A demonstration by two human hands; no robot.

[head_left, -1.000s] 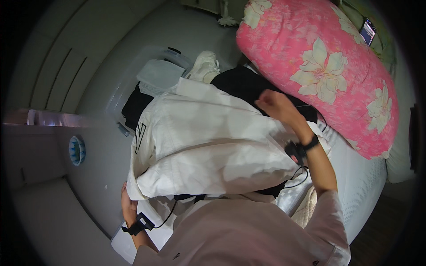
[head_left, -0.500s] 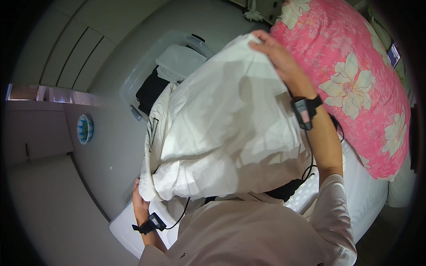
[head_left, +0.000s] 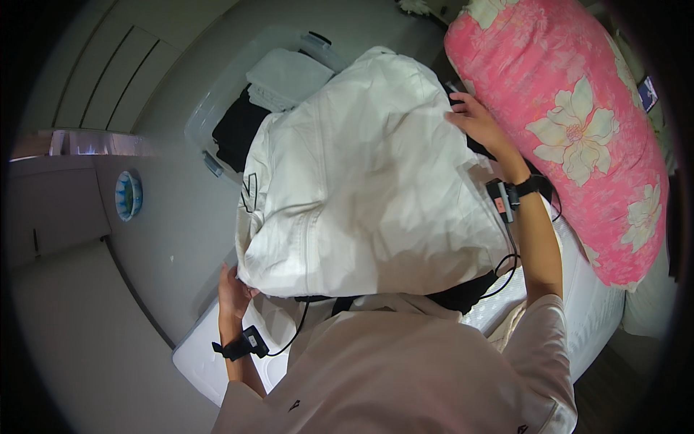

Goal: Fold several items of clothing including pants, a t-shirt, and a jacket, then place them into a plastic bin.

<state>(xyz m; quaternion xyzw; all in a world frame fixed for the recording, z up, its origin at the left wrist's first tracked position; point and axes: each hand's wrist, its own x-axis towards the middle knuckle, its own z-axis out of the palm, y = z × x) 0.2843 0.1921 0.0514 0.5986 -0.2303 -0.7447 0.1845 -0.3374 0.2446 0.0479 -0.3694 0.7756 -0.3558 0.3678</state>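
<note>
A large white cloth garment [head_left: 383,173], with seams and a dark-outlined mark near its left edge, lies spread in front of me over something black. At its near left corner my left hand [head_left: 233,293] is closed on the edge, some fingers hidden by the cloth. My right hand [head_left: 481,126] is open at the garment's far right side, fingers apart, the tips by the cloth's edge. Both wrists carry a strapped black device with a cable.
Beyond the garment, a clear plastic bin [head_left: 199,119] holds folded white cloth [head_left: 289,76] and black cloth [head_left: 238,130]. A pink flowered bundle [head_left: 557,108] rises at the right on a white mattress [head_left: 593,325]. On the floor at left stands a blue-and-white round container [head_left: 129,196].
The garment's raised far right corner has come down and the cloth lies flatter. My right hand has let go of it and moved nearer and right. My left hand has shifted slightly away from me.
</note>
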